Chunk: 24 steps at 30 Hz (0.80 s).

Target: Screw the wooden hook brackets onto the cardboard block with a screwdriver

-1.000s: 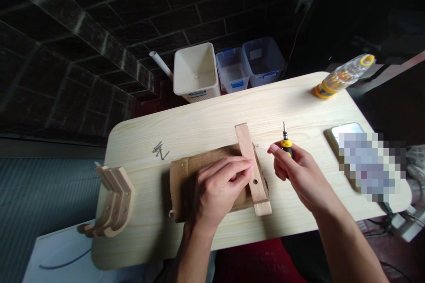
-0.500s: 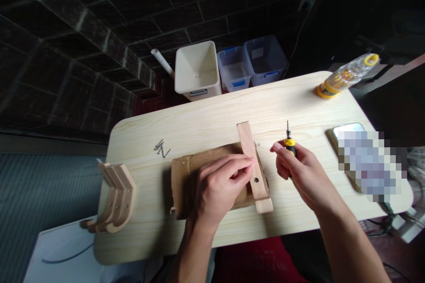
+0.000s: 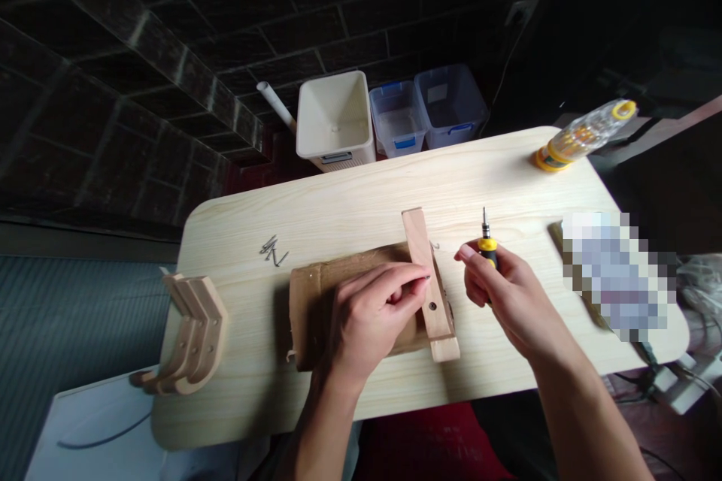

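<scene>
My left hand is closed in a pinch over a light wooden piece, with the small dark head of a screw just showing at its fingertips. The rest of that screw is hidden by the fingers. A dark round screw head or hole shows in the wood nearer to me. Beneath the wooden piece lies a brown cardboard pad. To the right, my right hand grips a yellow and black screwdriver, its bit pointing up and away from the wood.
Several loose screws lie left on the table. Curved wooden pieces stand at the left edge. A clear bottle-shaped case stands back right, near a blurred-out device. Plastic bins sit behind the table.
The camera view has shifted slightly. A dark screw head now shows at my left fingertips, which stay over the wooden piece. My right hand still holds the screwdriver upright, scarcely moved.
</scene>
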Each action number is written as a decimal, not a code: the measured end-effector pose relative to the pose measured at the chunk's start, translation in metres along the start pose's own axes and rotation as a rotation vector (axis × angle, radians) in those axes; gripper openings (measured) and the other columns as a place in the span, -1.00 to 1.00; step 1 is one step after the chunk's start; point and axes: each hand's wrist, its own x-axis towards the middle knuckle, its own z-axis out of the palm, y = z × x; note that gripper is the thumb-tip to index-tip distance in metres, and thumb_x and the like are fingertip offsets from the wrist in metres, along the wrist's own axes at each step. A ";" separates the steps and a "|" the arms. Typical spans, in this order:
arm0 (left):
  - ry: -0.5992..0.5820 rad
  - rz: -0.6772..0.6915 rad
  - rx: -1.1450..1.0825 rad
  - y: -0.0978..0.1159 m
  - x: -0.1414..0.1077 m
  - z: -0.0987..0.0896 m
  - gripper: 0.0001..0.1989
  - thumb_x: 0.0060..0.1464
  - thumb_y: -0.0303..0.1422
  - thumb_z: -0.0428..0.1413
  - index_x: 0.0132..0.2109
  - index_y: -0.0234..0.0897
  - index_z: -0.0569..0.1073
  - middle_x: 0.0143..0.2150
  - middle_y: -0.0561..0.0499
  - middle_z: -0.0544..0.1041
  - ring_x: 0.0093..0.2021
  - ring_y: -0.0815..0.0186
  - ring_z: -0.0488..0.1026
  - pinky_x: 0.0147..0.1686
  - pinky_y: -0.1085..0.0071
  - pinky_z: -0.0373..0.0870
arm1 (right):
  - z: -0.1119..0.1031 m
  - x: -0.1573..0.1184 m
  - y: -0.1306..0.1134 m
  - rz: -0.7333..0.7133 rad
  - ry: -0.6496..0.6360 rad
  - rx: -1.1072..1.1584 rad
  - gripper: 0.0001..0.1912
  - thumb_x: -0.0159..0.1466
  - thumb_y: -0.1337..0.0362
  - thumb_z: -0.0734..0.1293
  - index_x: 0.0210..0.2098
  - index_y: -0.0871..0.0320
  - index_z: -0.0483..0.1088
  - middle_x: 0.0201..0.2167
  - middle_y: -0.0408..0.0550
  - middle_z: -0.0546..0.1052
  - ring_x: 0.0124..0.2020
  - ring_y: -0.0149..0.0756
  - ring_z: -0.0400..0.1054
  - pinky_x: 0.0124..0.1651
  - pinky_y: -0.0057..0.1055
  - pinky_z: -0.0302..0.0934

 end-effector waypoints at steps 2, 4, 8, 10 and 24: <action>0.002 -0.025 0.009 0.000 -0.001 0.000 -0.80 0.17 -0.50 0.31 -0.07 -0.17 0.64 -0.39 0.13 0.67 -0.53 0.50 0.43 -0.40 0.57 0.49 | 0.001 -0.002 -0.003 -0.019 -0.021 -0.023 -0.60 0.33 -0.12 0.43 -0.24 0.11 0.43 -0.56 -0.26 0.21 -0.53 -0.41 0.09 -0.49 -0.40 0.01; -0.001 -0.064 -0.011 0.000 -0.002 0.001 -0.77 0.18 -0.49 0.31 -0.02 -0.17 0.62 -0.33 0.12 0.70 -0.51 0.51 0.45 -0.38 0.58 0.50 | 0.001 -0.005 -0.005 -0.034 -0.051 0.009 -0.60 0.37 -0.12 0.38 -0.15 0.11 0.46 -0.52 -0.24 0.22 -0.51 -0.39 0.12 -0.47 -0.40 0.06; 0.014 -0.080 -0.022 0.001 -0.002 0.003 -0.81 0.19 -0.48 0.30 -0.06 -0.19 0.60 -0.28 0.11 0.72 -0.52 0.52 0.46 -0.38 0.59 0.49 | -0.004 -0.008 -0.009 -0.048 -0.096 0.127 -0.52 0.45 -0.07 0.18 0.10 0.10 0.48 -0.45 -0.18 0.28 -0.48 -0.32 0.14 -0.49 -0.37 0.14; 0.025 -0.074 -0.010 0.001 -0.002 0.003 -0.82 0.18 -0.48 0.31 -0.08 -0.19 0.60 -0.31 0.13 0.71 -0.54 0.52 0.43 -0.40 0.58 0.48 | -0.008 -0.013 -0.017 -0.105 -0.048 0.029 -0.53 0.44 0.00 0.17 0.16 0.09 0.47 -0.43 -0.15 0.32 -0.47 -0.30 0.17 -0.49 -0.36 0.14; 0.029 -0.111 -0.042 0.002 -0.003 -0.001 -0.84 0.14 -0.49 0.33 -0.13 -0.19 0.62 -0.35 0.16 0.70 -0.51 0.48 0.51 -0.38 0.57 0.46 | 0.012 -0.048 -0.082 -0.800 0.536 -0.551 -0.85 0.21 0.18 0.59 -0.28 0.04 0.60 -0.43 -0.16 0.61 -0.43 -0.23 0.49 -0.41 -0.30 0.28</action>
